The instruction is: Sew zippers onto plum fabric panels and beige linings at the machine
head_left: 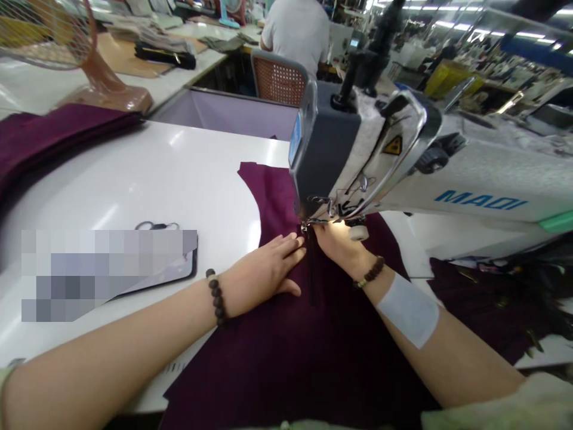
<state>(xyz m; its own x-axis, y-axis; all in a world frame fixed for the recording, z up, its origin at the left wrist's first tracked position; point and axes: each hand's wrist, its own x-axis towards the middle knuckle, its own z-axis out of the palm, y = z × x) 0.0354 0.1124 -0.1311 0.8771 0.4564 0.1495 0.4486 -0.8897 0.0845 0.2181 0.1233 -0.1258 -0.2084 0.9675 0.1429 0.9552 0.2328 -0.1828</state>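
Note:
A dark purple fabric piece (286,358) runs across the white table and under the sewing machine (331,143). On the fabric, just left of the presser foot (305,227), my left hand (264,269) lies flat with its fingers stretched out. Close to the needle on the other side is my right hand (338,242), resting on the cloth; its fingertips are hidden behind the machine head. A dark zipper-like strip (312,275) runs along the fabric from the foot towards me.
A phone (190,263) lies left of my arm, beside small scissors (156,226). Folded purple fabric (58,140) and a fan (102,89) stand at the far left. More purple fabric (474,304) lies right. A person (295,33) sits ahead in a chair (280,77).

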